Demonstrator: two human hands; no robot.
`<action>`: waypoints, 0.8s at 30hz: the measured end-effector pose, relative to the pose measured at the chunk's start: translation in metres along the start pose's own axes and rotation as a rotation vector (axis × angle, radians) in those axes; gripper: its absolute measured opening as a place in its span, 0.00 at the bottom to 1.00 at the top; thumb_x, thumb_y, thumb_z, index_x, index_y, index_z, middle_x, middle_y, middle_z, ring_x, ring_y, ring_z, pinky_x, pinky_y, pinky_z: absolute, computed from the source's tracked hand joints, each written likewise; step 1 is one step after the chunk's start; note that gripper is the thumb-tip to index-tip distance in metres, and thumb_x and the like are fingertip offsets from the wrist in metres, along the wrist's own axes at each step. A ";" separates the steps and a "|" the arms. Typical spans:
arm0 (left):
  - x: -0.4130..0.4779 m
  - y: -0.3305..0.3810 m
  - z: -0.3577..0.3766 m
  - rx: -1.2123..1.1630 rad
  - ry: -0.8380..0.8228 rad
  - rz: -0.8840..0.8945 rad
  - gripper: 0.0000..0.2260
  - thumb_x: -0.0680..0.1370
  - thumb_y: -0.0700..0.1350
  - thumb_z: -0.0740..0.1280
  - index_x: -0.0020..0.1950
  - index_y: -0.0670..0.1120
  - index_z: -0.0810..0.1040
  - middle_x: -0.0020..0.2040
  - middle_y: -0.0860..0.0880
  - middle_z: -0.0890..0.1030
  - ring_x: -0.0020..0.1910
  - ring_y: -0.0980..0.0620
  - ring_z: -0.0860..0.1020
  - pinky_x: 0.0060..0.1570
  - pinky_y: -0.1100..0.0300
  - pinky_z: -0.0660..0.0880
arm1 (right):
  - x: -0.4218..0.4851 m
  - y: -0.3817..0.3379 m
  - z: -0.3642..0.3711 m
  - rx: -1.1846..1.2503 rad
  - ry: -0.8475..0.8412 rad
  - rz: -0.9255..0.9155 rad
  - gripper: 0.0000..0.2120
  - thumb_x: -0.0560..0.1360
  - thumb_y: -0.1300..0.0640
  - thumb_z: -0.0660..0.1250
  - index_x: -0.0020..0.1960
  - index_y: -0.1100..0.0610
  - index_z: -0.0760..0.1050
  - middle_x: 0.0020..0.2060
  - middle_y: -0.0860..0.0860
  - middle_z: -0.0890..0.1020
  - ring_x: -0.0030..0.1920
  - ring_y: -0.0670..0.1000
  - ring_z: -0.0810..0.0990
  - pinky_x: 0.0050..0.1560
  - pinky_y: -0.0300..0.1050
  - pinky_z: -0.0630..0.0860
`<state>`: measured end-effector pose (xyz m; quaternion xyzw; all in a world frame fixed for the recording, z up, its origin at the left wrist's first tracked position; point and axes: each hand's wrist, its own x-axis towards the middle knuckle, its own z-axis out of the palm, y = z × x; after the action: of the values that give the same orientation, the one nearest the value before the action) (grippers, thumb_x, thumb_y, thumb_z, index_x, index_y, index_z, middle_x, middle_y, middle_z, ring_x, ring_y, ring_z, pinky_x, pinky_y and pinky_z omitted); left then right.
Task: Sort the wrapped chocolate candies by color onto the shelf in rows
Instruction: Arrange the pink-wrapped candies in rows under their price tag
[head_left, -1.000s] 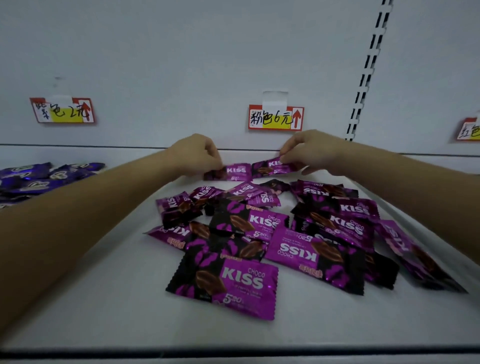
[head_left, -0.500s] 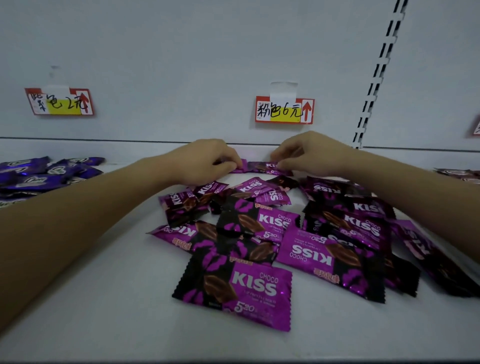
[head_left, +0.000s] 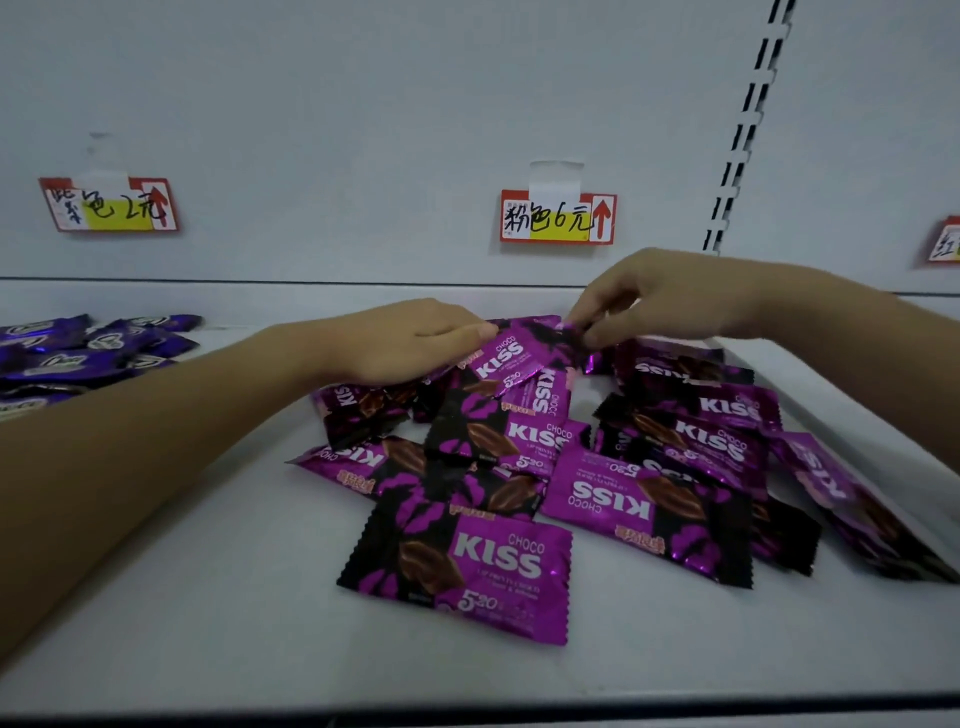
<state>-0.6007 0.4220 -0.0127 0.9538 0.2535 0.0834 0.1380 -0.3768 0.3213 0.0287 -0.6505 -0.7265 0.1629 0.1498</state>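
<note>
The left hand (head_left: 410, 343) and the right hand (head_left: 660, 299) meet over the shelf (head_left: 156, 597) close to its rear edge, and one raised candy (head_left: 511, 353) spans the gap between them. The left hand lies palm down, its thumb and curled fingers closed on the wrapper's left end. The right hand comes in from the right edge with bent fingers that pinch the crimped right end. The raised candy is tilted, its purple face with the KISS lettering turned up, and its lower edge overlaps the candies below.

Under and in front of both hands the pile of purple candies (head_left: 680, 441) spreads across the middle of the shelf toward the right edge, many overlapping and some upside down. The front candy (head_left: 467, 566) lies flat nearest the front edge, apart from either hand. At the left edge a group of blue candies (head_left: 78, 348) lies well away from the hands.

On the back wall a middle label (head_left: 558, 218) hangs just above the hands, a left label (head_left: 109, 205) above the blue candies, and a slotted upright (head_left: 743, 124) runs up at the right.
</note>
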 end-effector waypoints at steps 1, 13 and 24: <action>-0.002 0.001 0.001 -0.001 0.013 -0.002 0.29 0.77 0.60 0.46 0.67 0.46 0.74 0.66 0.50 0.75 0.64 0.54 0.71 0.57 0.71 0.62 | -0.003 0.003 -0.004 0.053 0.052 0.012 0.05 0.74 0.59 0.69 0.48 0.52 0.82 0.38 0.41 0.83 0.37 0.37 0.77 0.39 0.28 0.68; -0.009 0.006 0.004 0.002 0.012 0.077 0.32 0.73 0.69 0.46 0.65 0.54 0.76 0.66 0.57 0.75 0.64 0.59 0.71 0.69 0.55 0.65 | -0.001 0.034 -0.012 0.152 0.175 0.287 0.08 0.76 0.55 0.66 0.51 0.57 0.82 0.48 0.54 0.81 0.43 0.51 0.72 0.46 0.46 0.71; -0.009 0.001 0.004 0.056 0.071 0.083 0.28 0.78 0.63 0.45 0.64 0.53 0.76 0.67 0.57 0.73 0.66 0.61 0.68 0.68 0.67 0.60 | -0.006 0.036 -0.021 0.534 0.011 0.470 0.05 0.74 0.64 0.66 0.48 0.65 0.77 0.38 0.59 0.82 0.37 0.51 0.82 0.39 0.38 0.81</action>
<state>-0.6065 0.4157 -0.0173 0.9635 0.2205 0.1158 0.0984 -0.3352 0.3197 0.0321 -0.7388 -0.4879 0.3737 0.2767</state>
